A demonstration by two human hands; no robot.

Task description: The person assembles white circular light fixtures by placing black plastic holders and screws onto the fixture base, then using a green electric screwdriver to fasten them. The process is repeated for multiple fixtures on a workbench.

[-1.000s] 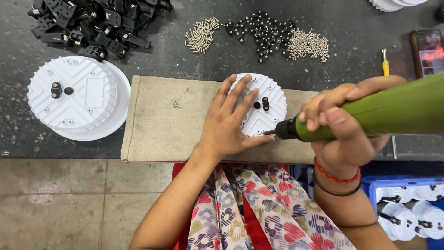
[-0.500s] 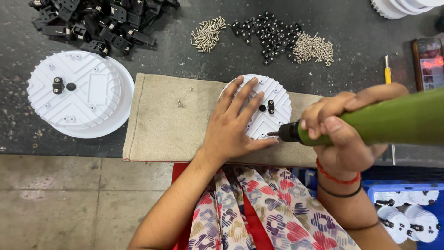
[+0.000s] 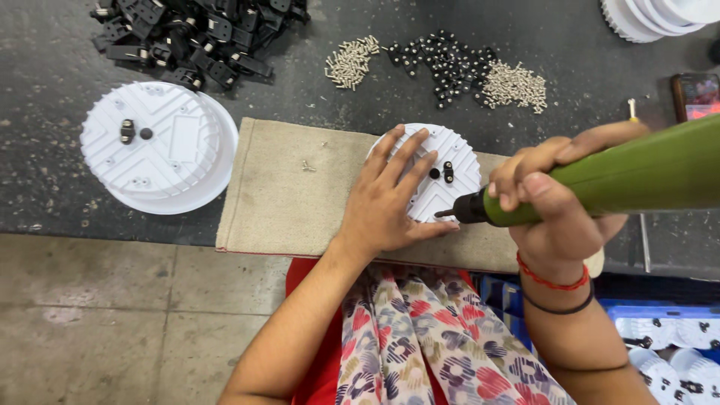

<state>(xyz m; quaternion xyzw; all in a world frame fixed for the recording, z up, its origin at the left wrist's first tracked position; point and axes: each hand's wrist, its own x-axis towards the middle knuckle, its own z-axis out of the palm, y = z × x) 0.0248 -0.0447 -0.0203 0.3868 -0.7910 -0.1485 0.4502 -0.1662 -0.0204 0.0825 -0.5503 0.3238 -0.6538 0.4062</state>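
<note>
White round ribbed disc [image 3: 442, 176], frame centre, flat on beige mat [image 3: 285, 195] on counter [image 3: 45, 150]; 2 small black parts near its middle. Left hand [image 3: 390, 199] open, fingers spread, pressing disc. Right hand [image 3: 559, 199] closed round green screwdriver [image 3: 637, 172]: long axis approx horizontal, black tip pointing left onto disc's lower-right edge.

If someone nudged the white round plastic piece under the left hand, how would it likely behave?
The white disc looks like thin moulded plastic, so probably light and stiff. It lies flat on a beige cloth mat, which likely resists sliding. The left hand presses it down while the right hand applies a green power screwdriver, suggesting it would otherwise shift.
</note>
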